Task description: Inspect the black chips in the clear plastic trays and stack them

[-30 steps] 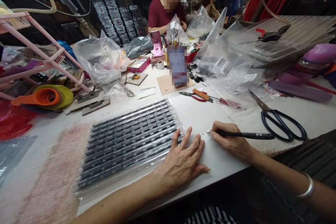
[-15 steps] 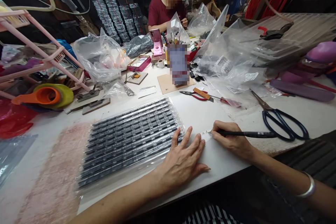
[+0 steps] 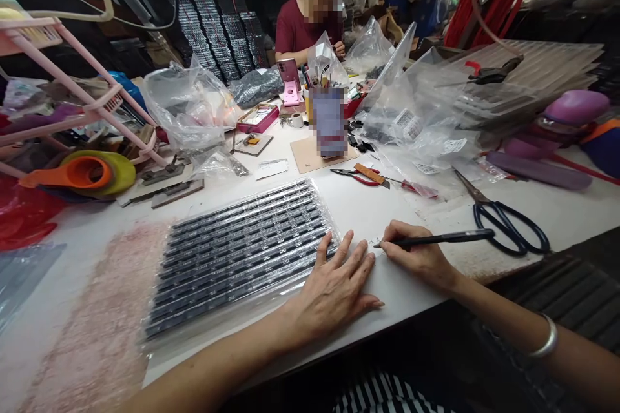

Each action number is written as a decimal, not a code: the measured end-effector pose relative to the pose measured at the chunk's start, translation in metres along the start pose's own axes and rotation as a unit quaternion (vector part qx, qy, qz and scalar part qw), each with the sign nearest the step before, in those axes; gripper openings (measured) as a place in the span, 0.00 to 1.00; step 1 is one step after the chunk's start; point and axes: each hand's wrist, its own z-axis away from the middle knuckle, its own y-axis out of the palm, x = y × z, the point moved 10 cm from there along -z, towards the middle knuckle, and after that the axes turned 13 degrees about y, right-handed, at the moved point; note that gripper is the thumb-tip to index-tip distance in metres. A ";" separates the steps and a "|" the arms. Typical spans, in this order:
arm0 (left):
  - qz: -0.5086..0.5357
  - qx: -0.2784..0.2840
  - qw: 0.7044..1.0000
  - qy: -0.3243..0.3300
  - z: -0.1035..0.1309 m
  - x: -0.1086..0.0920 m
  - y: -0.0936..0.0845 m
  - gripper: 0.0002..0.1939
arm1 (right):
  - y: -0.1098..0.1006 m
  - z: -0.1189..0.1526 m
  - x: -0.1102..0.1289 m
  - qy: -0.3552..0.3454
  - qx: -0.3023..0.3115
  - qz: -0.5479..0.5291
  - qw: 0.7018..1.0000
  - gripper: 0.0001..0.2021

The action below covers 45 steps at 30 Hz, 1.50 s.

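My left hand [image 3: 334, 287] lies with fingers spread on the white surface, its fingertips at the right edge of a clear plastic package [image 3: 237, 255] of dark strips and beside a small white slip [image 3: 382, 247] with handwritten marks. A black pen [image 3: 443, 238] is pinched in my right hand [image 3: 419, 257], its tip down on the slip. The pen's far end reaches over the handles of large dark scissors [image 3: 508, 226] at the right.
Red-handled pliers [image 3: 365, 177] and a brown card [image 3: 314, 156] lie beyond the package. A pink rack [image 3: 82, 103] stands left, clear plastic bags [image 3: 411, 116] right. Across the table sits a person in a dark red shirt [image 3: 293, 26].
My right hand and the pen have shifted slightly left, the pen's tip now nearer my left fingers. The view has turned a little; my left hand remains spread beside the package.
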 end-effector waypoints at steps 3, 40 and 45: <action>0.006 0.004 1.000 0.001 0.000 0.000 0.000 0.33 | 0.006 -0.001 -0.004 0.005 0.013 0.023 1.000 0.09; -0.008 0.003 1.000 0.006 -0.001 -0.001 0.001 0.32 | 0.013 0.002 -0.009 -0.026 0.030 0.060 0.997 0.10; -0.016 -0.002 1.000 0.010 0.000 -0.002 0.002 0.32 | 0.013 0.004 -0.008 -0.035 0.030 0.061 0.997 0.10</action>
